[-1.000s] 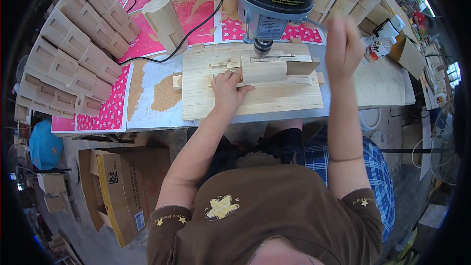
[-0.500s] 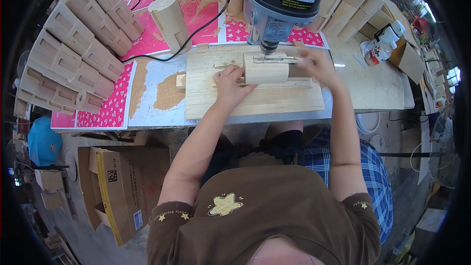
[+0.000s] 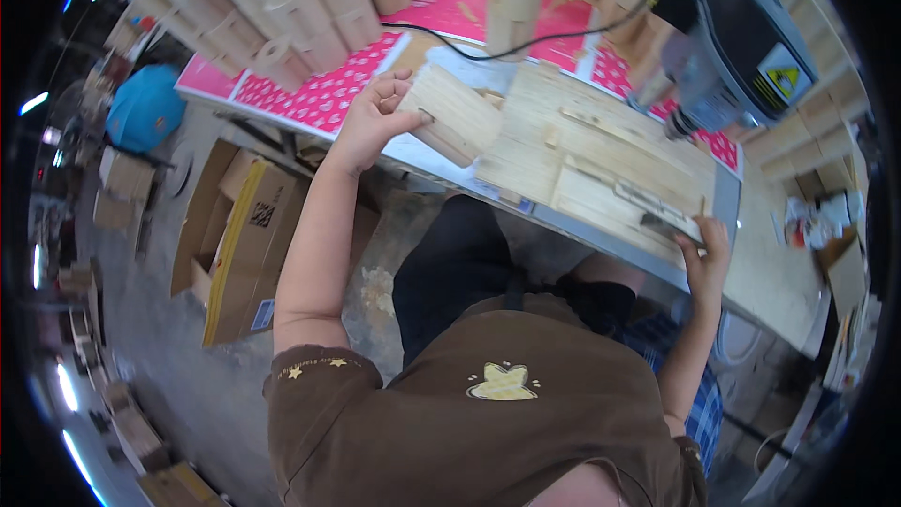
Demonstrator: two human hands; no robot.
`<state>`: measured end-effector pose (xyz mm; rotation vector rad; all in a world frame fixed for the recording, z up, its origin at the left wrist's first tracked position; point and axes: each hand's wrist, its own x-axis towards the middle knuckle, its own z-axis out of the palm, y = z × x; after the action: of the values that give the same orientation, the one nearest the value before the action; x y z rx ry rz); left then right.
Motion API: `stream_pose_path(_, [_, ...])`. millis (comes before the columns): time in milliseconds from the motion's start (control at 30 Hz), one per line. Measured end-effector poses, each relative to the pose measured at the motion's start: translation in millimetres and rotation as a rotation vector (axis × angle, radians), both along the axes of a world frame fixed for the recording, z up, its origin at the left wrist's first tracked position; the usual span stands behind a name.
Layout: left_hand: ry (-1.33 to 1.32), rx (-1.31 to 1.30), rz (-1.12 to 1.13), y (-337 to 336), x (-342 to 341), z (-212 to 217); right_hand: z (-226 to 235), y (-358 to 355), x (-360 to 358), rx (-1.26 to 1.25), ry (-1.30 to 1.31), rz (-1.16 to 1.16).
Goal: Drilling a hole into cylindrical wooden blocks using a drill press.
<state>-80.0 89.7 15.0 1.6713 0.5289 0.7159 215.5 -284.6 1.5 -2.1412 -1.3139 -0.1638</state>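
Observation:
My left hand (image 3: 369,122) grips a pale wooden block (image 3: 452,115) by its left end, thumb along the near side, lifted off the board's left edge. On the right, the fingers of my right hand (image 3: 706,258) pinch the end of a narrow flat metal strip (image 3: 662,218). That strip lies over a wooden rail on the light wooden board (image 3: 530,145); its exact shape is hard to make out. The drill press (image 3: 746,61) stands behind the board, its chuck (image 3: 678,124) above the board's far right part.
Stacked wooden blocks with recesses (image 3: 282,5) line the back left. One upright block (image 3: 514,0) stands behind the board, and a black cable (image 3: 488,56) crosses in front of it. An open cardboard box (image 3: 249,244) sits on the floor at left.
My left hand has taken the wooden block off the board toward the left. My right hand has moved nearer with the metal strip. The whole view has turned and shifted.

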Motion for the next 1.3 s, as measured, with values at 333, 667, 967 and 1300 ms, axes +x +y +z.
stream_pose_path(333, [0.183,0.041,0.450,47,-96,83,-22,4,-14,0.189,0.539,0.063])
stream_pose_path(667, [0.715,0.872,0.856,231,-135,82,-26,2,-16,0.198,0.553,0.017])
stream_pose_path(967, [0.577,0.636,0.972,240,-91,39,-17,0,-29,0.157,0.531,-0.057])
stream_pose_path(1300, [-0.201,0.299,0.540,89,84,-44,-14,7,-29,0.158,0.498,-0.015])
